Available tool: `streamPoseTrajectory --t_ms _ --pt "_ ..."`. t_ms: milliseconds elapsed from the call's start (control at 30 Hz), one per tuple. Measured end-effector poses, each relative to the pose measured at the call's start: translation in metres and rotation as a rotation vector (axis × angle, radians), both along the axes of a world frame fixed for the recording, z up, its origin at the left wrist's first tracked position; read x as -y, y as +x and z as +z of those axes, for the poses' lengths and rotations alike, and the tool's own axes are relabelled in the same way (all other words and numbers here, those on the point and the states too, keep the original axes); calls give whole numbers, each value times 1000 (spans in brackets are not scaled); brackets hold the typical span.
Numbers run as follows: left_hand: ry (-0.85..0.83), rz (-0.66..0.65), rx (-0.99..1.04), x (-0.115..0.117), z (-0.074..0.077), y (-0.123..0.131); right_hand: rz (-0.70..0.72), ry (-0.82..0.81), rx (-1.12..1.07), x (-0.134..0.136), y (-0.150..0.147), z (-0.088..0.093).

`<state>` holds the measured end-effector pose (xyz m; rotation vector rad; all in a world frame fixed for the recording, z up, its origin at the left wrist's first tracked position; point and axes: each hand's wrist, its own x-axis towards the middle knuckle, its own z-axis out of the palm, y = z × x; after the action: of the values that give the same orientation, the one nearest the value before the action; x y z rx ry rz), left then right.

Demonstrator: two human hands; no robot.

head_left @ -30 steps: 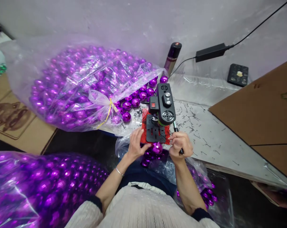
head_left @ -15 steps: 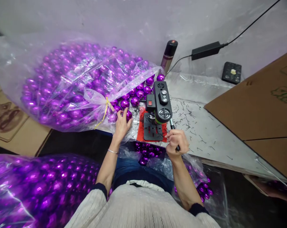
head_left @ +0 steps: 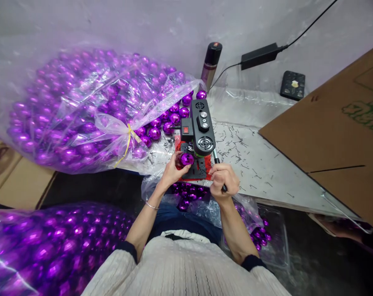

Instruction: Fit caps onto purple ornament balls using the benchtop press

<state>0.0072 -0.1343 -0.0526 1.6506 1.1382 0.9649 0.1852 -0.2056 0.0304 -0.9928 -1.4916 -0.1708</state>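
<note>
Pinching a purple ball between thumb and fingers of the left hand, seemingly steadying it over the base plate of the black machine; clamping the right hand around the lever, probably for control; no longer reaching among the loose balls, as half a second ago, though still gripping that lever

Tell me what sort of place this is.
Probably a small workshop: a black machine stands at a worktop, with a big clear bag of purple balls beside it and printed cardboard to the right.
</note>
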Motion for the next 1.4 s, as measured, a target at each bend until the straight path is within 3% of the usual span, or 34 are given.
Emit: streamPoseTrajectory --t_ms 133,300,667,967,1400 --pt "134 -67 -160 2 6 3 -1 12 21 0 0 1" --pt "313 -86 -277 3 3 7 -10 27 30 -1 0 1" --pt "304 -53 -319 1 4 9 8 14 38 0 1 2" --pt "271 47 -256 4 -19 32 29 15 28 1 1 4" --pt "324 23 -230 5 -21 27 10 88 10 -4 0 -28"
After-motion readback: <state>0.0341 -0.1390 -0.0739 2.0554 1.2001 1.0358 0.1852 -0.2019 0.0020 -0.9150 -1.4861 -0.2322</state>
